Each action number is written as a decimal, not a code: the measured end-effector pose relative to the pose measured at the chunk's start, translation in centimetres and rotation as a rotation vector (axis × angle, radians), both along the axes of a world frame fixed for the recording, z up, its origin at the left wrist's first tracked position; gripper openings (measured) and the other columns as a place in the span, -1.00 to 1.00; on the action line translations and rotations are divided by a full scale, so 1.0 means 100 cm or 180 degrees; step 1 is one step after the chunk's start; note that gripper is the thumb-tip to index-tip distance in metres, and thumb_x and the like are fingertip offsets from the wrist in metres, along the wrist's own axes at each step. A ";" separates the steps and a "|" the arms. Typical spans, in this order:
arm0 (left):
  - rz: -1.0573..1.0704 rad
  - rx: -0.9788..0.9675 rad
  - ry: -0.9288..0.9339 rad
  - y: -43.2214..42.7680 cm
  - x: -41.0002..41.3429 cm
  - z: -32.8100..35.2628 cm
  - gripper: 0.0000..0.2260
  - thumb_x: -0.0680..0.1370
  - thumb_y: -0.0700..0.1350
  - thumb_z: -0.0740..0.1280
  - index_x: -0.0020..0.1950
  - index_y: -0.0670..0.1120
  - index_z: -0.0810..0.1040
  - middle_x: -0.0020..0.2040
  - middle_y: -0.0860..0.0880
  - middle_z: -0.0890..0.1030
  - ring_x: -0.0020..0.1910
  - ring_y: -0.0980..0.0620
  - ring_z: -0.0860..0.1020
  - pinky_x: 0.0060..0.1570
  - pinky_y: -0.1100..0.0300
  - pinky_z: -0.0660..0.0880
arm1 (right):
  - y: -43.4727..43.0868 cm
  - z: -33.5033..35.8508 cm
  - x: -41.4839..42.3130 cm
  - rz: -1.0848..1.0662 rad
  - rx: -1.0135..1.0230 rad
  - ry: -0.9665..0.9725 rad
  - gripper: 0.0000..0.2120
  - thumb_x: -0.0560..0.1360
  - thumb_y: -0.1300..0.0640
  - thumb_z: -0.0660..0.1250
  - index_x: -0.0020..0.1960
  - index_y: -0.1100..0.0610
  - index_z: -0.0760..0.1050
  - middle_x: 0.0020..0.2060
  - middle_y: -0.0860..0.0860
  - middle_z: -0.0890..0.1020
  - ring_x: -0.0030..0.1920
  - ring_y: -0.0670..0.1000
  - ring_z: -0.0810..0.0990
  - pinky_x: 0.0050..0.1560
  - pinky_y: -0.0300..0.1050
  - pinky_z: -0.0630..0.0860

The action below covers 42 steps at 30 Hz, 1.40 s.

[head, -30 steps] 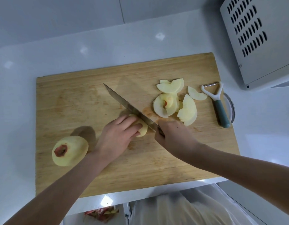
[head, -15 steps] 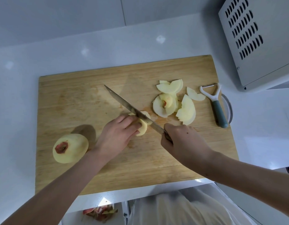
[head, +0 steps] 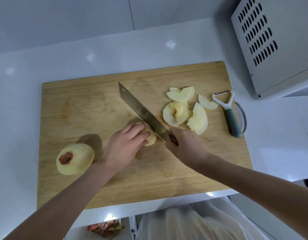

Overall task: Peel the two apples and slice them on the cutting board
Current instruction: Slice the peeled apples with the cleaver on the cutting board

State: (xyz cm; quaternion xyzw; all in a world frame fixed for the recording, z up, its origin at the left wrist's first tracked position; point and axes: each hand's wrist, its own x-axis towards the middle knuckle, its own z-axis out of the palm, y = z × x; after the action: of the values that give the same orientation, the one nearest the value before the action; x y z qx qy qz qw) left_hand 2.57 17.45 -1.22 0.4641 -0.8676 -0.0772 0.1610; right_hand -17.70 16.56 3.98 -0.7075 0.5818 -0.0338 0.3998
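White bench [head: 46,70] carries a wooden cutting board [head: 80,104], with a grey vented appliance [head: 277,45] at the far right. On the board's left edge sits a whole peeled apple [head: 75,159]. The left hand [head: 123,148] presses down on a partly cut apple piece [head: 150,138] mid-board, while the right hand [head: 185,147] is clenched around the handle of a knife [head: 141,113], blade beside that piece. Cut slices [head: 186,110] lie right of it, near a peeler [head: 230,113].

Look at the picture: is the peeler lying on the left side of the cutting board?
No. The peeler lies at the right edge of the cutting board, beside the apple slices.
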 end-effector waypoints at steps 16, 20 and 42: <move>-0.0028 -0.0060 -0.0002 -0.001 0.002 -0.003 -0.75 0.51 -0.07 0.24 -0.01 -0.10 0.68 -0.02 -0.05 0.65 0.01 0.02 0.45 -0.21 0.13 0.59 | -0.002 0.019 0.009 0.0595 -0.0012 0.0491 -0.67 0.58 0.15 0.12 -0.34 0.03 0.14 -0.42 -0.05 0.35 -0.45 -0.08 0.28 -0.46 -0.22 0.19; -0.0011 -0.0105 -0.0031 -0.001 0.000 0.000 -0.75 0.50 -0.07 0.23 -0.02 -0.09 0.68 -0.03 -0.04 0.65 0.01 0.04 0.44 -0.16 0.17 0.55 | -0.009 -0.002 0.018 0.0480 -0.0067 0.0399 -0.65 0.58 0.14 0.13 -0.35 0.02 0.12 -0.44 -0.06 0.33 -0.45 -0.08 0.28 -0.45 -0.17 0.21; 0.0024 -0.0088 0.0113 0.001 0.003 -0.006 -0.75 0.52 -0.07 0.25 0.01 -0.12 0.68 -0.01 -0.06 0.65 0.00 0.02 0.45 -0.21 0.12 0.58 | -0.002 0.010 0.017 0.0634 -0.0075 0.0516 -0.65 0.58 0.15 0.11 -0.34 0.01 0.10 -0.43 -0.05 0.34 -0.44 -0.06 0.29 -0.44 -0.20 0.24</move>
State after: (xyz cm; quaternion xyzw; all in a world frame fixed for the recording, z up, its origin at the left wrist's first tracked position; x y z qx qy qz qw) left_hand 2.84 17.52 -1.86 0.4636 -0.8639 -0.0728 0.1831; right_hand -16.03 16.39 5.01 -0.7668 0.5387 0.0565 0.3446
